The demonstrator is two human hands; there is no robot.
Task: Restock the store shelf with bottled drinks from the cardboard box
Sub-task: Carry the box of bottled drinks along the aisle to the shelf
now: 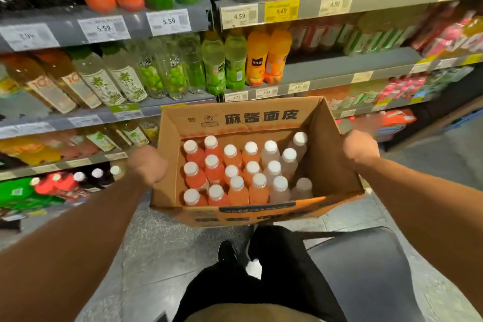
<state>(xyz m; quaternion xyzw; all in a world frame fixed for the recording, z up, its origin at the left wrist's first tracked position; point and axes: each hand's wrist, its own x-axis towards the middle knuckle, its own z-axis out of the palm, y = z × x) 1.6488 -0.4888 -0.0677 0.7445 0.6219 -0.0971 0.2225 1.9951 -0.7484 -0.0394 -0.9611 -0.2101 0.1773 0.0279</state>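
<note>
Both hands — left hand (pixel 147 165), right hand (pixel 361 146) — grip the cardboard box (pixel 332 149) by its side walls; full of bottles (pixel 236 172), probably heavy — support underneath.

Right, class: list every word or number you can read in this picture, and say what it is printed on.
"麻酱面皮": inner flap of the cardboard box.
"5.59": two white price tags on the upper shelf edge.
"4.59": white tag.
"4.49": yellow tag.
"4.89": white tag.
Bottle labels, lower tags and the box's front print: too blurred or small.
</note>
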